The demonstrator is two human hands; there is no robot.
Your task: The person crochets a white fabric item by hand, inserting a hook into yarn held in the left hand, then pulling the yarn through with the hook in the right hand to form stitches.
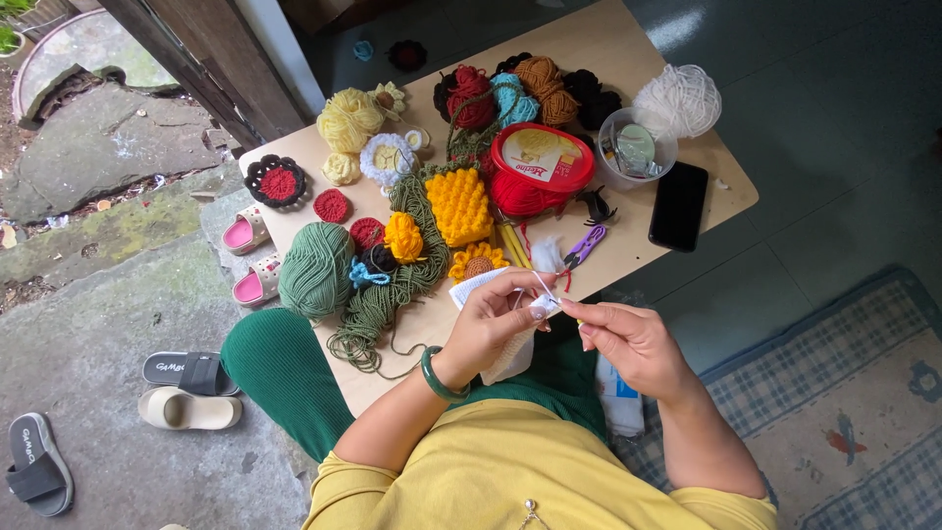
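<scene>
My left hand (491, 319) grips a white crocheted piece (510, 353) that hangs below my fingers over the near edge of a low wooden table (706, 201). A green bangle (437, 378) sits on that wrist. My right hand (628, 339) pinches a thin crochet hook at the white piece, with a strand of white yarn running up from it. Just beyond my hands lie a crocheted sunflower (478, 261) and purple snips (586, 245).
On the table lie a green yarn ball (316, 269), loose green yarn (378, 304), a yellow crocheted square (459, 204), a red tub (542, 157), a black phone (679, 205), a clear cup (636, 147), white yarn (679, 100) and several coloured yarn balls. Sandals (191, 375) lie on the floor left; a checked rug (844, 412) right.
</scene>
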